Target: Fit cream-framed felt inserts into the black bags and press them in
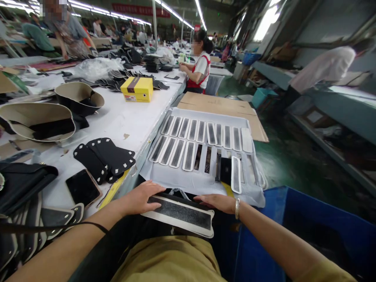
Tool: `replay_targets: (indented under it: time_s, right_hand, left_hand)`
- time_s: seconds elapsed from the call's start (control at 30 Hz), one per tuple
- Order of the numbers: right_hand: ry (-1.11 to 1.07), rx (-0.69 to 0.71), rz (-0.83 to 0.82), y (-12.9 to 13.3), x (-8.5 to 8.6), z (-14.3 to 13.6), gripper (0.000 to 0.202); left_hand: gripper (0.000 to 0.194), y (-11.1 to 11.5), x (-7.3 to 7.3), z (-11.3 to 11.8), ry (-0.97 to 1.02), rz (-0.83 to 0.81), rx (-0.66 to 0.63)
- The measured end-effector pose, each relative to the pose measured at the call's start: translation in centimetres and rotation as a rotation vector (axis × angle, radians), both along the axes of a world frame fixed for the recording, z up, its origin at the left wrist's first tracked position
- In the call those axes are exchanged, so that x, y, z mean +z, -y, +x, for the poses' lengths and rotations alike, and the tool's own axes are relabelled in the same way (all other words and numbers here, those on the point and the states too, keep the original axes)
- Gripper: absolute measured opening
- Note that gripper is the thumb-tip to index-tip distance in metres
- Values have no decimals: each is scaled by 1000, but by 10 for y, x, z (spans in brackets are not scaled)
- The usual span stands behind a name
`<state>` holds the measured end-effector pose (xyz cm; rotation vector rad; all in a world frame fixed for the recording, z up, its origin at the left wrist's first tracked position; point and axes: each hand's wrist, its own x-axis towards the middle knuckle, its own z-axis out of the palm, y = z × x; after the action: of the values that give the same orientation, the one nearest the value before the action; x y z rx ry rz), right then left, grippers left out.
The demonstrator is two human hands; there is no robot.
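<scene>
On your L side, the white worktop (pixel 113 117) carries a black pouch (pixel 28 178), then a dark-screened phone (pixel 82 188) lying flat, w/ black pieces (pixel 110 156) w/ small white tabs fanned out just beyond it. Farther back sits a yellow box (pixel 136 89).

Your L forearm angles up and inward from the lower L corner. Your L hand (pixel 143 197) is open, palm down, fingers stretched to the R past the far edge of the pale-bordered panel (pixel 182 215), thumb spread apart and lying on its L end. That panel, w/ a dark gray center, lies in front of your torso, slightly tilted, its R end lower in view.

Beyond it, pale-edged strips (pixel 176 153) w/ dark centers lie in 2 main rows on a gray sheet (pixel 202 184); a person (pixel 201 68) in a red apron is farther back.

Your R forearm comes in from the lower R, bracelet (pixel 237 208) at the wrist. Your R hand (pixel 219 202) is open too, fairly flat, fingers pointing L near the panel's far edge; can't tell if they touch it. Far R, a blue bin (pixel 305 235) stands beside that arm.
</scene>
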<state>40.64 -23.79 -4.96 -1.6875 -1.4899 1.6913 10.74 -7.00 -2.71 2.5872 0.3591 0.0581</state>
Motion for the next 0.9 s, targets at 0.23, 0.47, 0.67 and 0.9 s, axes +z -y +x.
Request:
replay_targets:
  time_s: [0.23,0.47,0.67,0.9]
  right_hand:
    - [138,-289,273,47,-3,-6,52]
    - [351,-301,606,66,19,-39,35]
    - [522,-314,815,104,10,-66,26]
    - [650,-464,931,119,-16,-90,13]
  left_hand:
    - [98,45,-4,38,-84,54,-191]
    - [107,67,-10,48,-129,164,-207]
    - [54,95,-13,36,93,206,-257]
    - [18,125,-21,48,283,94,-123]
